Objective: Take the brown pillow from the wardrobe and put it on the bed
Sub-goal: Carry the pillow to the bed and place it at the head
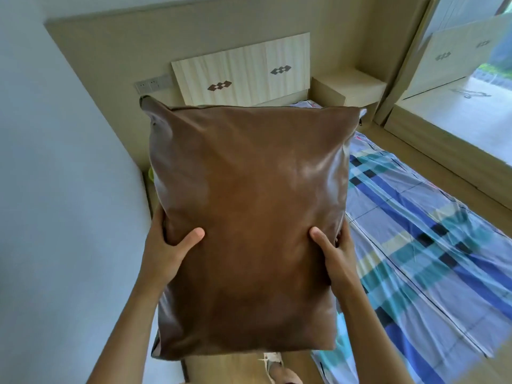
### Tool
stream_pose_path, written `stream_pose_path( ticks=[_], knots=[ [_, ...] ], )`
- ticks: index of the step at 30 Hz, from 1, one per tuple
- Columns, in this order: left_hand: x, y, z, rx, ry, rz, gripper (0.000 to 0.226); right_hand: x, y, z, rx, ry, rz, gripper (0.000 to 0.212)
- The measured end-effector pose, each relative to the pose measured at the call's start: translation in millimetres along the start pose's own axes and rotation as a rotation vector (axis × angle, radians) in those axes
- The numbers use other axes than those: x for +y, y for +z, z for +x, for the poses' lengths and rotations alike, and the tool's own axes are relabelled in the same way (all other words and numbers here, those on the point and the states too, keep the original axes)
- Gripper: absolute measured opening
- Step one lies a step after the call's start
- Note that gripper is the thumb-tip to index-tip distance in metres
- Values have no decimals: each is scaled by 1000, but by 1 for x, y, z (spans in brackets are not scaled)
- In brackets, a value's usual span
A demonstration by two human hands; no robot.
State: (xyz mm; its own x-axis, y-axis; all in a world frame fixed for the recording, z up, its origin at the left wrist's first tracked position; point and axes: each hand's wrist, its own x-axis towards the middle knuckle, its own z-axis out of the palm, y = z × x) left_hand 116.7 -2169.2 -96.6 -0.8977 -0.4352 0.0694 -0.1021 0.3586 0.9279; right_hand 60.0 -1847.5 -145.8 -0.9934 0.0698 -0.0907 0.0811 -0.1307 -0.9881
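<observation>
We look down from head height at a large brown leather-look pillow point(249, 223) held out in front of us, above the near end of a bed point(432, 245). Our left hand point(166, 250) grips the pillow's left edge, thumb pressed into its front and fingers wrapped behind. Our right hand point(333, 253) grips the right edge the same way. The pillow is clear of the mattress and hides most of the bed's left side. To its right we see a blue, teal and cream checked sheet point(410, 234), wrinkled. Beyond the pillow's top edge stands a pale wooden headboard point(243, 70) with small diamond inlays, a wall socket strip point(153, 84) to its left and a low bedside shelf point(350, 85) to its right. A white wall point(55, 189) fills the left.
</observation>
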Motion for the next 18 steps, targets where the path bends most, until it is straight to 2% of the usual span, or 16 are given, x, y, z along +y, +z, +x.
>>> stream_pose_path(
  ticks=[9,12,18],
  knots=[
    [1,-2,173,76,-42,42,122,-10,101,177,-63,-1,-12,97],
    [-6,-16,229,106,-57,57,123,-10,146,225,-93,-1,-13,94],
    [-33,-40,346,60,-36,70,120,18,228,300,-54,20,26,86]
  ],
)
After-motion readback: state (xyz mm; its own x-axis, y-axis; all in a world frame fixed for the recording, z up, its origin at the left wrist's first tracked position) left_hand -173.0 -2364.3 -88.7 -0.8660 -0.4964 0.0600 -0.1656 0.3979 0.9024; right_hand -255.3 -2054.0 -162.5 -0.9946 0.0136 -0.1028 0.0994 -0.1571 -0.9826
